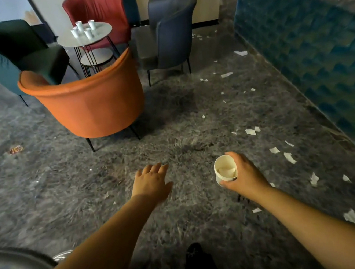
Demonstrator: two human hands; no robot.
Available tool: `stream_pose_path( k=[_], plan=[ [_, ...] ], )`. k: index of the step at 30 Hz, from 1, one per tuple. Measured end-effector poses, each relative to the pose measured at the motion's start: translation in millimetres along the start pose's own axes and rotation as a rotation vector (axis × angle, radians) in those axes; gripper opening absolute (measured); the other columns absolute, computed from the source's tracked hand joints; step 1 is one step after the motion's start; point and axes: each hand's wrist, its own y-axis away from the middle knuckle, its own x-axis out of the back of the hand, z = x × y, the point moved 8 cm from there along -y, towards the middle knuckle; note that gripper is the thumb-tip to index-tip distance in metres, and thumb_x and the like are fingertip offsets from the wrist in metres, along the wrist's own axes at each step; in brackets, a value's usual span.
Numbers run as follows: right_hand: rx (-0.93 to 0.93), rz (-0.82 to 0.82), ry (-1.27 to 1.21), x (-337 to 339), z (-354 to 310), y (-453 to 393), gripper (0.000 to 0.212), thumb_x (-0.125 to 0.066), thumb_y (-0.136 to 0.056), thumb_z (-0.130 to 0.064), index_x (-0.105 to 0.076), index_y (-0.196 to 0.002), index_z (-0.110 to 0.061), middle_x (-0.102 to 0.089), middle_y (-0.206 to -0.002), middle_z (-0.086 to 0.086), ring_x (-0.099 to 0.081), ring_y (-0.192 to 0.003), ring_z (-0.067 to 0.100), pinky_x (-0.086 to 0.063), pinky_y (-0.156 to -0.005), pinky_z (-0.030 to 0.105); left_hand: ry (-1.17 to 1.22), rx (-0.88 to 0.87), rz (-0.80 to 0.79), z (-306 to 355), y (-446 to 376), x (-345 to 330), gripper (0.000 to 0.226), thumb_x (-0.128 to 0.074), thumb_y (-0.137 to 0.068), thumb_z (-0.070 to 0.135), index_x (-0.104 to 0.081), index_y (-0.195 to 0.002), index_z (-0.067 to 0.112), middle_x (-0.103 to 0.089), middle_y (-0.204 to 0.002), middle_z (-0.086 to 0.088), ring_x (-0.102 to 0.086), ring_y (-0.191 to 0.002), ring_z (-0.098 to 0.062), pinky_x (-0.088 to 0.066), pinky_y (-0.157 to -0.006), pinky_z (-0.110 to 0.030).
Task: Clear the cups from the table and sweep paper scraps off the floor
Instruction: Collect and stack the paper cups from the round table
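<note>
- Right hand (pixel 244 173) grips a white paper cup (pixel 225 168) from the side, fingers curled round its wall, the cup's mouth tipped toward the camera; something pale lies inside it.
- Left hand (pixel 152 181) reaches out palm down over the floor, fingers straight and slightly spread, holding nothing.
- Both hands hang above the dark marbled floor (pixel 89 188), apart from each other.
- White paper scraps (pixel 289 157) lie scattered on the floor, most of them to the right, along the blue patterned wall (pixel 316 41).
- Farther off, an orange armchair (pixel 89 104) stands with its back to the camera.
- Beyond it, a round worktop (pixel 103 31) on thin black legs carries four white cups (pixel 84 30) standing close together.
- Green (pixel 7 49), red (pixel 100 8) and grey (pixel 171 29) armchairs ring that worktop.
</note>
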Motion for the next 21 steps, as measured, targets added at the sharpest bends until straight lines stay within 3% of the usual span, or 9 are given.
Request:
stream_pose_path(
  k=[11,18,21],
  plan=[
    [-0.01,0.028,-0.014,59.5,11.9,-252.9,0.087,-0.083,-0.069,-0.034,-0.036,-0.141,-0.022,-0.045,-0.136,0.005,-0.047,-0.121,0.025,-0.043,-0.093,0.032,0.0,-0.002,0.032,0.6,-253.5,74.6,0.066,-0.039,-0.097,0.057,-0.02,-0.153,0.03,-0.023,-0.16,0.003,-0.02,-0.146,-0.023,-0.019,-0.117,-0.044],
    [0.053,-0.025,-0.028,98.4,10.4,-441.6,0.087,-0.083,-0.069,-0.031,-0.037,-0.142,-0.02,-0.045,-0.138,0.008,-0.048,-0.121,0.027,-0.044,-0.095,0.035,0.049,0.095,0.015,-0.7,-404.8,110.5,0.067,-0.04,-0.096,0.058,-0.019,-0.154,0.031,-0.021,-0.161,0.004,-0.016,-0.148,-0.024,-0.014,-0.119,-0.046],
    [0.084,-0.053,-0.054,109.8,-1.5,-514.9,0.087,-0.084,-0.069,-0.029,-0.037,-0.141,-0.021,-0.045,-0.138,0.006,-0.048,-0.12,0.024,-0.042,-0.092,0.029,0.064,0.143,0.016,-11.4,-461.3,131.7,0.067,-0.039,-0.097,0.057,-0.017,-0.155,0.032,-0.02,-0.162,0.004,-0.015,-0.148,-0.024,-0.014,-0.12,-0.046]
  ],
)
